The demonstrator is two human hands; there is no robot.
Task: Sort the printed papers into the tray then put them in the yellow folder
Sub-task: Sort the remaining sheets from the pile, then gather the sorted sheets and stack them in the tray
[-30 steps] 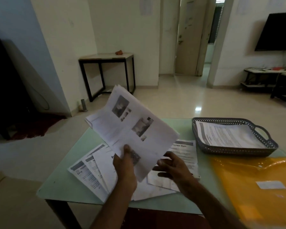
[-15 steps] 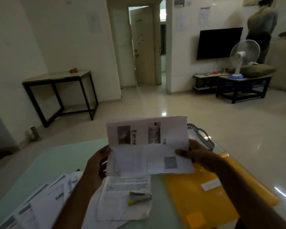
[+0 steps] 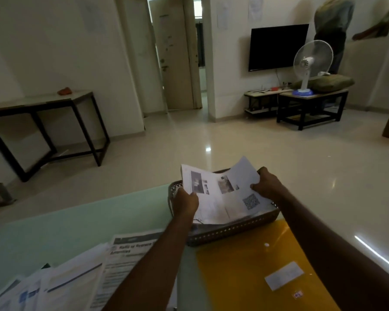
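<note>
A printed paper [image 3: 225, 194] with small photos and a QR code is held low over the dark perforated tray [image 3: 231, 231]. My left hand [image 3: 185, 204] grips its left edge and my right hand [image 3: 266, 184] grips its right edge. The sheet bends upward at the far end and hides most of the tray's inside. The yellow folder [image 3: 245, 270] with a white label lies flat on the table just in front of the tray, under my right forearm. Several more printed papers [image 3: 81, 274] lie spread at the table's near left.
The pale green table [image 3: 81, 223] ends just past the tray, with shiny floor beyond. A black-framed side table [image 3: 43, 122] stands at the left wall. Far right are a TV [image 3: 277, 47], a fan [image 3: 310, 63] on a low bench, and a standing person [image 3: 332, 25].
Both hands carried the photo-printed paper forward and to the right, from above the folder down onto the tray. The view has shifted right and down.
</note>
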